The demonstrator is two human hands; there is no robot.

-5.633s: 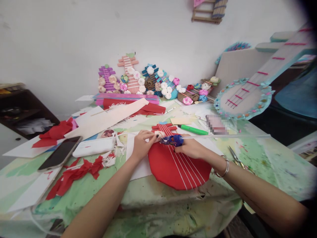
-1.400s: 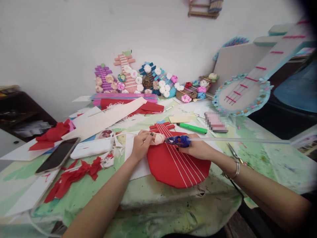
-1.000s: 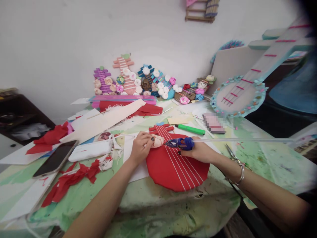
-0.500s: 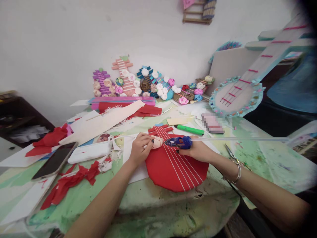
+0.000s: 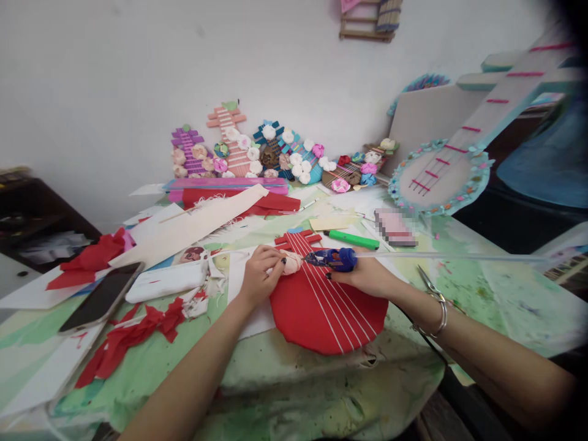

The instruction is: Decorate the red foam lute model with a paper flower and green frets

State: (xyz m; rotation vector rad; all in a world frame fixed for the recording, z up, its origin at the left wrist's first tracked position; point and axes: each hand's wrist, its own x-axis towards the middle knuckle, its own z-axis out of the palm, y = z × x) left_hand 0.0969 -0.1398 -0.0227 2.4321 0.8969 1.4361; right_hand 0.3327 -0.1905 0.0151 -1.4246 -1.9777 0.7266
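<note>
Looking through the head view: left hand has its grip pinched on a cream paper flower, over the red lute craft lying on the desk; right hand has its grip wrapped round a blue glue gun, tip right by the flower; I'd hold the flower steady and squeeze gently; as for labels, the gun's markings are too small to read; pink item is pixelated; no brands legible.

The desk is covered by a paint-stained cloth. A phone is placed near crumpled red paper. A green marker and scissors are laid farther right. Flower-trimmed toy lutes are lined along the wall; a larger pale lute is seen before a grey board.
</note>
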